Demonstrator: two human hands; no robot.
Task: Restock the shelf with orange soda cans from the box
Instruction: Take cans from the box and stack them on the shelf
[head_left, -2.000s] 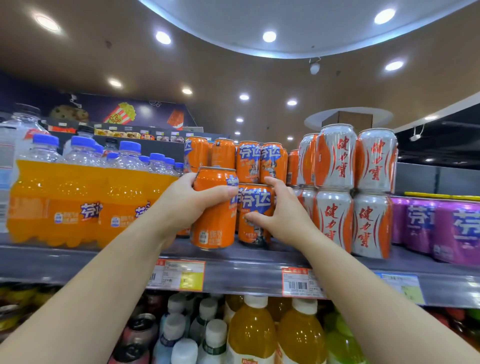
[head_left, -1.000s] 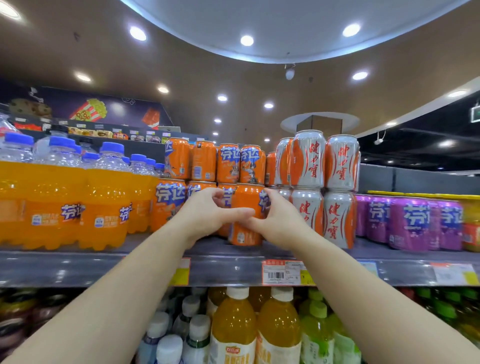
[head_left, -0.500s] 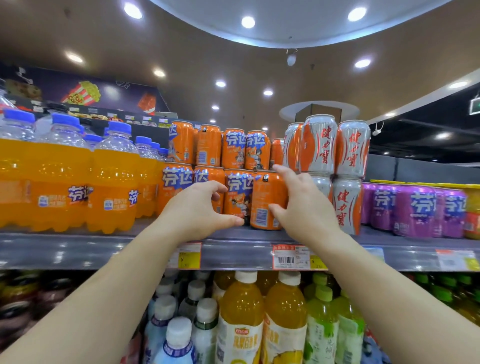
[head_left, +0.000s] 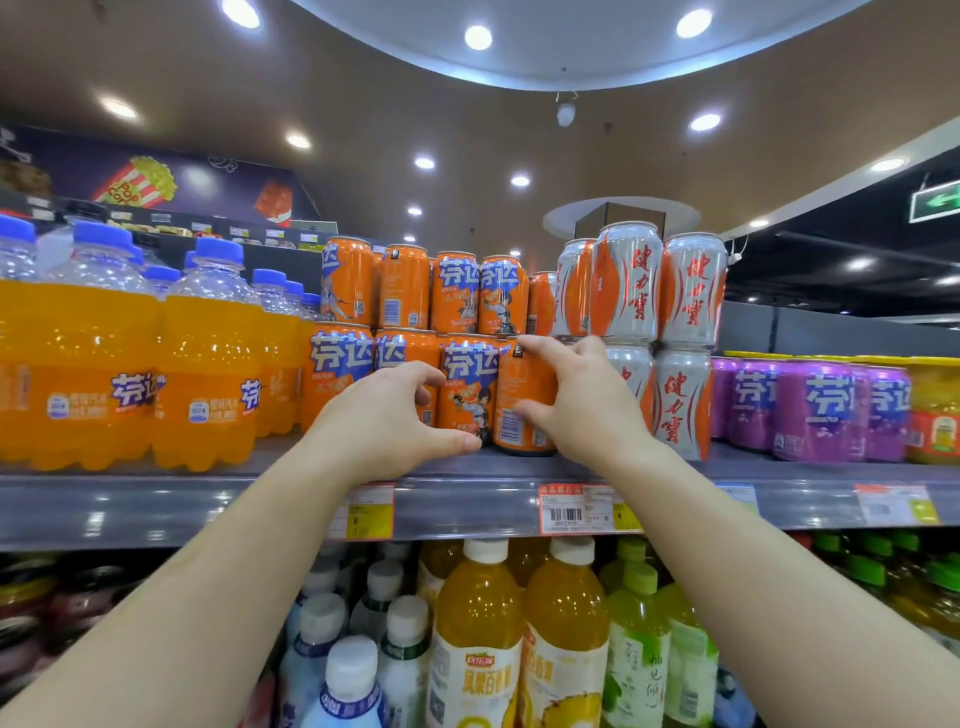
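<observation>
Right hand grips shelf-edge orange can.

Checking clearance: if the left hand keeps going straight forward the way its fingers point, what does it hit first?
Most likely the front-row orange soda can with the logo facing out, right ahead of the left hand. Its curled fingers look just short of the can; depth is uncertain from one view.

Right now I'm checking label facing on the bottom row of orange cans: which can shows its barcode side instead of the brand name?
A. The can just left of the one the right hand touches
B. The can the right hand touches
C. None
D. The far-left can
B: the rightmost bottom-row can, held between the right hand's fingers and thumb, shows a barcode panel; its neighbours show the brand lettering.
</observation>
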